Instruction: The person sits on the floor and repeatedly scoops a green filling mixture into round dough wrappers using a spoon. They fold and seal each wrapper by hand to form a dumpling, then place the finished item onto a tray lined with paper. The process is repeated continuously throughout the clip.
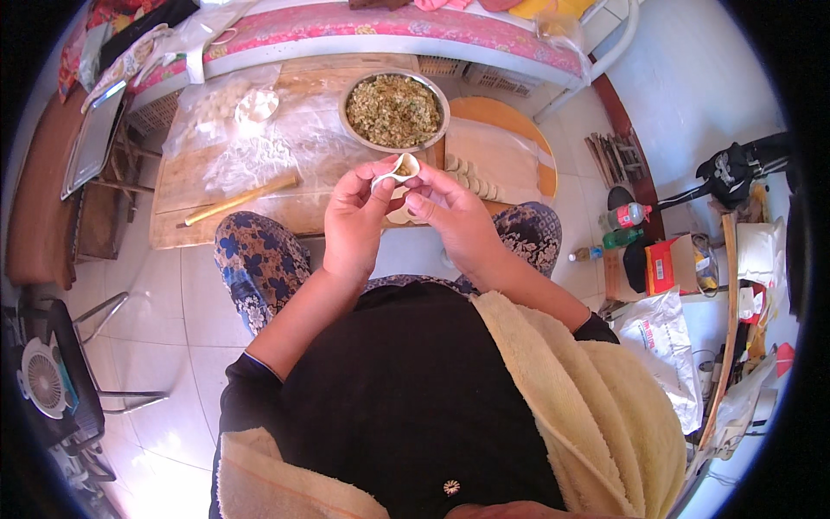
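A dumpling (399, 168) with its thin white wrapper folded partway round some filling is held up between both hands, its top gaping. My left hand (354, 212) pinches its left side with thumb and fingers. On the other side my right hand (456, 216) grips the wrapper's edge. Just beyond them stands a metal bowl (446, 121) of chopped green-brown filling (391, 108). Pale flat rounds, probably wrappers (403, 213), show partly beneath my hands. Rows of shaped dumplings (469, 179) lie to the right. A wooden rolling pin (242, 201) rests at the left.
Plastic sheeting dusted with flour (259, 160) covers part of the low wooden board (173, 227), with a small white dish (258, 105) on it. A yellow round top (497, 112) sits right. Beyond is a pink-edged bed (363, 28); bottles (624, 216) stand right, a fan (45, 378) left.
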Demonstrator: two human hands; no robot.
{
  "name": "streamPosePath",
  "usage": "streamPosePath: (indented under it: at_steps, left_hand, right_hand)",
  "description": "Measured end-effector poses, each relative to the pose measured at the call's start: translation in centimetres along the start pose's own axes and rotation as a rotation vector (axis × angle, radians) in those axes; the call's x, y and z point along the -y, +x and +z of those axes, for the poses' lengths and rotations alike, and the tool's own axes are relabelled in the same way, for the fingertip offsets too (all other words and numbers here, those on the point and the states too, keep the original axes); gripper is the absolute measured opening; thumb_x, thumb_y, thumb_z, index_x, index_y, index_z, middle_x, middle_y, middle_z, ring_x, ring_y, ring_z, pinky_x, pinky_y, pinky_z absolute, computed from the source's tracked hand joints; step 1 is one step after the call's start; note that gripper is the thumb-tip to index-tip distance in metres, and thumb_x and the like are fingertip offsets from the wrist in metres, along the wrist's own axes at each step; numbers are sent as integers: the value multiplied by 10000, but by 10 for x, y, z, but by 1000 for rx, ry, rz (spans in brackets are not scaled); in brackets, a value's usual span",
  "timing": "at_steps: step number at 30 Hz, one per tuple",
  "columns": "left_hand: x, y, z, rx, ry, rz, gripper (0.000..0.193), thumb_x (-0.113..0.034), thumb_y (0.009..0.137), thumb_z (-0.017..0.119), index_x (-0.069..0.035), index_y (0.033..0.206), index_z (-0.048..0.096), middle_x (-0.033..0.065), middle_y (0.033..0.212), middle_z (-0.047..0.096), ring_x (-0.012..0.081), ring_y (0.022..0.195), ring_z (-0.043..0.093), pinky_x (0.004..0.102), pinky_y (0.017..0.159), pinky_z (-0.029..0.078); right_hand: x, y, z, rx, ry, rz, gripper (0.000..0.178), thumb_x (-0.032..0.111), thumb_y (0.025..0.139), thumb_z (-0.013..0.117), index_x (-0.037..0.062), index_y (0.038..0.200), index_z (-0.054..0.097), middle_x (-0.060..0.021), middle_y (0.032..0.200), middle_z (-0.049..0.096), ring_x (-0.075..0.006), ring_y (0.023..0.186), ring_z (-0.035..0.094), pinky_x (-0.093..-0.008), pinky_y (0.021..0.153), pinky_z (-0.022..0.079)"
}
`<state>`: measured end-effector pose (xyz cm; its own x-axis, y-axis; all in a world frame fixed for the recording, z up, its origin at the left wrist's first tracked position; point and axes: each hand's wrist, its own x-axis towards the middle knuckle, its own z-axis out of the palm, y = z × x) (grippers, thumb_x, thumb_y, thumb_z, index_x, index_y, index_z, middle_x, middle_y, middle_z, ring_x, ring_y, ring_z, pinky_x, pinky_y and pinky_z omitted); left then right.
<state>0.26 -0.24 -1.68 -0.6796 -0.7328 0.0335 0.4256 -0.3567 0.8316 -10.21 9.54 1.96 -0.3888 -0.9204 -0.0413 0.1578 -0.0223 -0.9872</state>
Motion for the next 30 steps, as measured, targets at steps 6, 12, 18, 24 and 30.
streamPosePath:
  at_steps: [6, 12, 18, 24, 30]
  left_hand:
    - [1, 1, -5, 99, 0, -30, 182, -45, 951, 526, -10, 1113, 602, 79, 1166, 604, 143, 1010, 591, 283, 890, 493]
    - [-4, -3, -6, 162, 290, -104, 377, 49, 901, 537, -12, 1266, 467, 102, 1226, 555, 154, 1083, 556, 301, 935, 477]
    - [-4, -5, 1, 176, 145, -60, 696, 125, 846, 554, -60, 1431, 226, 159, 1318, 497, 147, 1088, 558, 256, 859, 492]
    - [-16, -8, 9, 221, 161, -38, 756, 134, 857, 537, -102, 1475, 170, 164, 1349, 469, 157, 1122, 539, 275, 902, 486]
    - [-1, -13, 14, 272, -46, -140, 672, 44, 896, 540, -98, 1467, 215, 123, 1316, 489, 159, 1145, 531, 317, 953, 468]
  right_hand:
    - [-15, 12, -6, -46, -129, -160, 392, 129, 864, 661, 24, 1232, 581, -31, 1043, 557, -115, 982, 551, -272, 866, 459]
    - [-14, 18, -17, -205, -859, -642, 223, 101, 744, 722, 55, 962, 709, -73, 860, 556, -220, 826, 559, -318, 744, 459]
    - [-10, 13, -22, -267, -1047, -794, 146, 105, 722, 729, 89, 866, 710, -60, 862, 567, -241, 855, 540, -358, 796, 428]
    - [20, 17, -14, -204, -1200, -891, 152, 163, 802, 679, 81, 929, 699, -34, 1104, 643, -302, 1198, 510, -474, 1037, 296]
    - [12, 19, -34, 24, -1074, -799, 149, 172, 850, 637, 75, 952, 687, -37, 1121, 662, -284, 1284, 458, -492, 1111, 204]
